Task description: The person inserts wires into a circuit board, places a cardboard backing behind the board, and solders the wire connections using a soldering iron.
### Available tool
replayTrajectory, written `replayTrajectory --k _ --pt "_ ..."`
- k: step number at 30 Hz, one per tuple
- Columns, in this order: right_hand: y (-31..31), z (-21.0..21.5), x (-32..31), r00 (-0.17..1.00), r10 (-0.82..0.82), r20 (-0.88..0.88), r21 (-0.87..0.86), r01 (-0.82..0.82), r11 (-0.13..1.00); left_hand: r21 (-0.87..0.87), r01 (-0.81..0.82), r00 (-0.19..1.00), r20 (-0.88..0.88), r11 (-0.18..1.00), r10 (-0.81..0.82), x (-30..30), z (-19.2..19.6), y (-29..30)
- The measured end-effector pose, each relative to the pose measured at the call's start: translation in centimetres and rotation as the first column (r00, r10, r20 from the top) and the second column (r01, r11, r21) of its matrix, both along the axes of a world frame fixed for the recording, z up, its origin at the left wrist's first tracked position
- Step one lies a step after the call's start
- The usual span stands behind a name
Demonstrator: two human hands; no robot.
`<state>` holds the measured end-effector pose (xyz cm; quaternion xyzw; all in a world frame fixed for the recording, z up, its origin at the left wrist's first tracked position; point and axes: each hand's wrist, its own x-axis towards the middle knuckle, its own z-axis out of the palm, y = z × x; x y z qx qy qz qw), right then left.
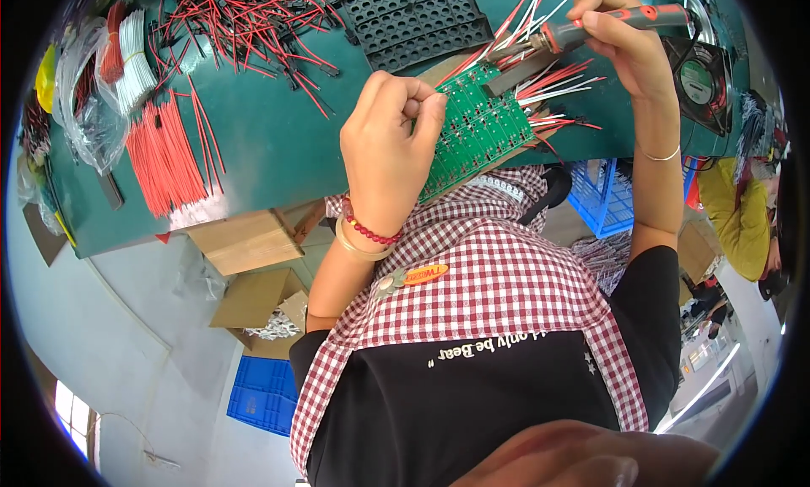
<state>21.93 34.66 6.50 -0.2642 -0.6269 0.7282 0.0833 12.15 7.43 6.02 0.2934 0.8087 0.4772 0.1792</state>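
Observation:
A green circuit board panel lies on the green table in front of me, with rows of small parts on it. My left hand is over its left part, fingers curled in a pinch; what they hold, if anything, is hidden. In my right hand is a soldering iron with a grey and red handle, its tip end pointing left over the board's far edge. Red and white wires stick out along the board's far and right sides. A dark flat bar lies across the board's far part.
Loose red and black wires are heaped at the far left, near a bundle of red wires. A black perforated tray lies beyond the board. At the right stands a black fan. Below the table is a blue crate.

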Motion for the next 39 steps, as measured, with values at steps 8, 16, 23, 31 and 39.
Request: replayTrajectory --k 8,16,23,31,39 --pt "-0.4 2.2 0.9 0.998 0.015 0.059 0.004 -0.015 1.000 0.033 0.012 0.999 -0.048 0.999 -0.011 0.4 -0.4 0.7" --pt "0.1 -1.0 -1.0 0.813 0.234 -0.534 -0.155 -0.366 0.918 -0.012 -0.024 0.990 -0.136 1.000 0.023 0.6 -0.4 0.7" --pt "-0.3 2.1 0.4 0.994 0.071 0.080 -0.005 -0.071 0.997 -0.010 0.020 0.990 -0.140 1.000 -0.021 0.7 -0.7 1.4" --pt "-0.1 3.1 0.2 0.995 0.083 0.062 0.018 -0.085 0.996 -0.010 0.034 0.990 -0.139 0.999 -0.035 1.1 -0.2 1.0" --pt "0.6 0.4 -1.9 0.972 0.187 0.146 0.036 -0.194 0.980 -0.043 0.049 0.992 -0.113 0.998 -0.054 1.4 -0.8 1.0"
